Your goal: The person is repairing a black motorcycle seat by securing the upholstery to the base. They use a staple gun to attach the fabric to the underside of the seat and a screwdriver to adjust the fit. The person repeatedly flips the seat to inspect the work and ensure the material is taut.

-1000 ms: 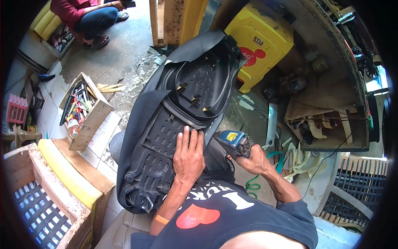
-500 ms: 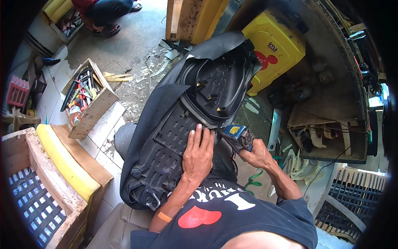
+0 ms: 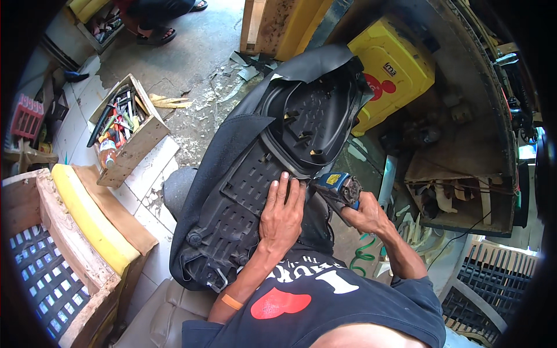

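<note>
A black motorcycle seat [image 3: 255,182] lies upside down across my lap, its ribbed plastic base facing up. Loose black cover material [image 3: 232,136] hangs over its left side and far end. My left hand [image 3: 282,214] rests flat on the base near the right edge, fingers stretched out and holding nothing. In my right hand [image 3: 369,213] is a blue and black staple gun [image 3: 337,187], gripped by its handle. The gun's nose is at the seat's right edge, just right of my left fingertips; whether it touches is hidden. A green coiled air hose [image 3: 364,255] hangs below the gun.
A wooden box of tools [image 3: 129,136] stands on the floor at left, beyond a wooden frame with yellow foam [image 3: 96,217]. A yellow plastic container [image 3: 394,69] and a wooden cabinet [image 3: 458,197] stand at right. Scraps [image 3: 246,69] litter the floor. Another person crouches at far left.
The whole view has shifted slightly. My right hand has turned the staple gun a little at the seat's edge. My left hand keeps its place on the base.
</note>
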`<state>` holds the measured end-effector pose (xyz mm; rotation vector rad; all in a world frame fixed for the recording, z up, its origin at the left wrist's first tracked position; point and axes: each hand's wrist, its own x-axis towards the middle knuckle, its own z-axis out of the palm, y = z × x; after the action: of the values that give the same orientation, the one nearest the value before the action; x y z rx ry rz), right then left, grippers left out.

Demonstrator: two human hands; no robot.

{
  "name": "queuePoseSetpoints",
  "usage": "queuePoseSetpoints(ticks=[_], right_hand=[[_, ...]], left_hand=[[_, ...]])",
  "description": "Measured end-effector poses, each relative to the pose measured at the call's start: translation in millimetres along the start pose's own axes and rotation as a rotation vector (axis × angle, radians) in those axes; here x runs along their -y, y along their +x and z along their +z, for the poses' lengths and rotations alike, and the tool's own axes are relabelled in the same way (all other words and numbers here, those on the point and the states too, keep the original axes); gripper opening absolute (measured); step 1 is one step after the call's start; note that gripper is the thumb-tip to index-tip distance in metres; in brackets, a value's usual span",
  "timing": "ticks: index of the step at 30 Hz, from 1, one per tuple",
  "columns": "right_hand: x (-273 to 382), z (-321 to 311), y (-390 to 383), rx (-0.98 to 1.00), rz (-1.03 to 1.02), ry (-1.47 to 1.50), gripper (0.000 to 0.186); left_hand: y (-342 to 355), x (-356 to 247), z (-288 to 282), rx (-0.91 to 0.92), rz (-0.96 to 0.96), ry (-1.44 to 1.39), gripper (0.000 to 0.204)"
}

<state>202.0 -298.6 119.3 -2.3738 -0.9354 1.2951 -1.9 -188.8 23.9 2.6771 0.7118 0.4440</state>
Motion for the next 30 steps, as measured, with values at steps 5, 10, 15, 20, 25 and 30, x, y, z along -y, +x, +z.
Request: queuePoseSetpoints(ticks=[5,10,15,20,25,30], right_hand=[[-1,6,0,-0.050,-0.076,0.088,0.024],[12,1,3,-0.003,0.024,0.023,0.024],[31,-3,3,0.016,0.103,-0.028,0.025],[19,-13,-3,0.015,0.090,0.088,0.027],[8,-20,-2,-0.097,0.097,0.037,0.025],[16,-24,-3,-0.032,0.107,0.037,0.026]], left_hand=[[-2,2,2,-0.017,0.008,-0.012,0.057],[-3,4,5,-0.025,0.005,-0.023,0.056],[-6,7,10,-0.025,0.011,-0.042,0.057],[2,3,-1,-0.016,-0.011,-0.064,0.059],[0,3,3,-0.038,0.006,-0.049,0.062],[-1,3,1,-0.021,0.004,-0.040,0.064]])
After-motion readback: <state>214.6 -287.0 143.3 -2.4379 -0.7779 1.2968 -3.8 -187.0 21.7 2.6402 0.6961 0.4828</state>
